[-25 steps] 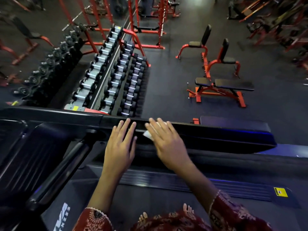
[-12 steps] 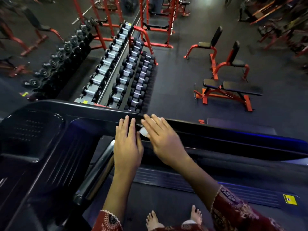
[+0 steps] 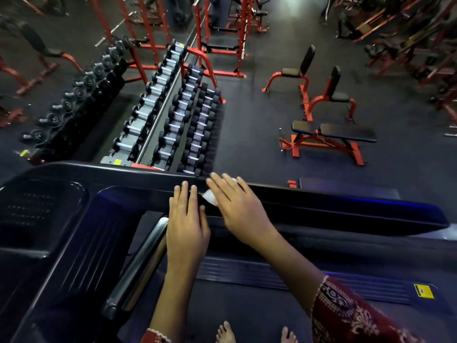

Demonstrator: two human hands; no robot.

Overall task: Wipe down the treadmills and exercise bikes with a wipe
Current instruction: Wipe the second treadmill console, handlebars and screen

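I stand on a black treadmill whose front rail (image 3: 333,206) runs across the middle of the view. My right hand (image 3: 241,211) lies flat on this rail and presses a small white wipe (image 3: 210,197) under its palm; only a corner of the wipe shows. My left hand (image 3: 186,221) rests flat beside it on the rail, fingers together, holding nothing. A silver-capped handlebar (image 3: 138,268) slopes down to the left of my left arm. The console tray (image 3: 42,209) sits at the far left.
Beyond the rail stand dumbbell racks (image 3: 173,120), red power racks (image 3: 222,33), and red benches (image 3: 326,134) on dark floor. The treadmill belt (image 3: 235,310) and my bare feet (image 3: 254,335) are below. A yellow warning sticker (image 3: 423,291) marks the right side rail.
Both hands have slid left along the rail with the wipe under the right palm, and the view has shifted left, bringing the console tray into sight.
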